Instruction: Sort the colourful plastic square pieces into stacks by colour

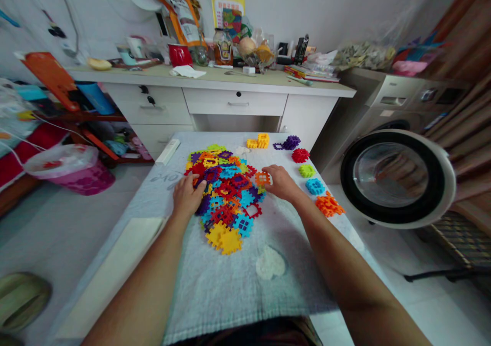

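A heap of flat plastic interlocking tiles (226, 192) in many colours lies in the middle of a grey towel-covered table (238, 284). My left hand (187, 195) rests on the heap's left edge, fingers curled onto red and purple tiles. My right hand (280, 181) lies at the heap's right edge, fingertips pinching an orange tile (263, 178). Small sorted stacks sit along the right side: yellow (259, 141), purple (290, 142), red (299, 155), green (306, 170), blue (315, 186), orange (329, 205).
A white desk (233, 100) crowded with jars, a red cup and papers stands behind the table. An open washing machine door (395, 177) is at the right. A pink bin (72, 169) is at the left. A white box (168, 152) lies on the table's far left edge.
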A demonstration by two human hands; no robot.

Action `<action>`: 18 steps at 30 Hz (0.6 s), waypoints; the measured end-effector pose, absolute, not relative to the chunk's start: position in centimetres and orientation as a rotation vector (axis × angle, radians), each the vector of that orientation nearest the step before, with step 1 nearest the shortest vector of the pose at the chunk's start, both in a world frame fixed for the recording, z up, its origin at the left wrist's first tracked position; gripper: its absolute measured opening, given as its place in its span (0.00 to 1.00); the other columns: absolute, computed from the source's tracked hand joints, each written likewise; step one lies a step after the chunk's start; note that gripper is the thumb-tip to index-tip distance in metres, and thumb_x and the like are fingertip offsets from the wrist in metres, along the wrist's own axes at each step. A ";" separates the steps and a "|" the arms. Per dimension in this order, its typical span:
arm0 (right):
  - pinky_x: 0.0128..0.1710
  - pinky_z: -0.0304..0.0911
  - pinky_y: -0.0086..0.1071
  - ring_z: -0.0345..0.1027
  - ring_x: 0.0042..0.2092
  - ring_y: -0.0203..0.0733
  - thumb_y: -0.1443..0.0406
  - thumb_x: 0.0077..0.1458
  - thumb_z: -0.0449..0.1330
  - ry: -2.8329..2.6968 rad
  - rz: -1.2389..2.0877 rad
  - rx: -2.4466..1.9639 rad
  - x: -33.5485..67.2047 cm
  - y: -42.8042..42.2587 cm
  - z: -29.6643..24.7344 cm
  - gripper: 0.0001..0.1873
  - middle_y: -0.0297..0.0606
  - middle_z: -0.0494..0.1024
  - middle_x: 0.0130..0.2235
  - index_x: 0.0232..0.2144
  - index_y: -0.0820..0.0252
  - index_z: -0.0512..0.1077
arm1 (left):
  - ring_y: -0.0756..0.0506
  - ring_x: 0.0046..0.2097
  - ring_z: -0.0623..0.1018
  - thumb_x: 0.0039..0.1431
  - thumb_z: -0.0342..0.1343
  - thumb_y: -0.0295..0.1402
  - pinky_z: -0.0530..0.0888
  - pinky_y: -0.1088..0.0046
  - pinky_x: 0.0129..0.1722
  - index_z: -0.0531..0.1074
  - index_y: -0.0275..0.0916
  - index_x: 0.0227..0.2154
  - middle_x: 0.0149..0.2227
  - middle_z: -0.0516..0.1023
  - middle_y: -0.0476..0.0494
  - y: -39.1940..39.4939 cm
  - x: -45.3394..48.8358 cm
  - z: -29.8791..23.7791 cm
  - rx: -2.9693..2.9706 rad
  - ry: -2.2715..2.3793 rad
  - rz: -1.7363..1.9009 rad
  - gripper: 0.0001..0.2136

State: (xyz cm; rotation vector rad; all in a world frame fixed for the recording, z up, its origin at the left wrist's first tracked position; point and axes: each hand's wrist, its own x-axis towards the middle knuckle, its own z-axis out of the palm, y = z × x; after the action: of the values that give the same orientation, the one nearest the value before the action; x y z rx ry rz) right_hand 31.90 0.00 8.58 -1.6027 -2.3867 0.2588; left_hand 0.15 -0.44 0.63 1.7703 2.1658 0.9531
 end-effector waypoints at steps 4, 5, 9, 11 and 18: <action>0.60 0.60 0.45 0.68 0.57 0.50 0.71 0.51 0.60 -2.294 0.303 -1.514 37.2 -2.1 9.9 0.28 0.48 0.75 0.56 0.57 0.63 0.70 | 0.36 0.60 0.70 0.61 0.49 0.45 0.63 0.54 0.63 0.72 0.40 0.52 0.55 0.73 0.35 -0.5 0.2 0.8 1.784 2.161 0.933 0.21; 0.60 0.60 0.46 0.67 0.57 0.50 0.71 0.51 0.60 -2.259 0.305 -1.518 38.8 -2.8 10.2 0.29 0.46 0.75 0.57 0.57 0.61 0.70 | 0.36 0.59 0.70 0.61 0.49 0.45 0.64 0.54 0.63 0.72 0.41 0.52 0.55 0.73 0.36 -0.5 0.2 0.8 1.783 2.163 0.932 0.21; 0.58 0.63 0.46 0.69 0.56 0.50 0.69 0.51 0.59 -2.139 0.354 -1.641 45.6 -5.7 11.2 0.29 0.43 0.75 0.57 0.56 0.55 0.71 | 0.36 0.60 0.70 0.60 0.49 0.46 0.63 0.54 0.63 0.72 0.42 0.52 0.55 0.73 0.37 -0.3 0.1 0.5 1.775 2.173 0.939 0.21; 0.57 0.65 0.45 0.70 0.56 0.50 0.68 0.50 0.59 -2.111 0.422 -1.688 48.3 -7.0 11.4 0.28 0.42 0.76 0.57 0.56 0.54 0.71 | 0.37 0.61 0.69 0.60 0.49 0.46 0.62 0.55 0.64 0.72 0.42 0.52 0.56 0.73 0.36 -0.2 0.1 0.3 1.779 2.175 0.941 0.21; 0.58 0.65 0.44 0.73 0.54 0.48 0.65 0.51 0.59 -2.075 0.520 -1.724 51.6 -9.7 10.2 0.25 0.41 0.78 0.54 0.54 0.55 0.72 | 0.35 0.61 0.69 0.60 0.49 0.46 0.62 0.53 0.64 0.72 0.42 0.51 0.56 0.73 0.36 0.0 -0.1 0.0 1.786 2.164 0.951 0.21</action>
State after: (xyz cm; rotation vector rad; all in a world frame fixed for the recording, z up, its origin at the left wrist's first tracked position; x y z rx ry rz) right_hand 51.61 -9.65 10.19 -1.7237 -2.0745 0.5196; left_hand -0.08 -0.04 0.04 1.7863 2.1639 0.9510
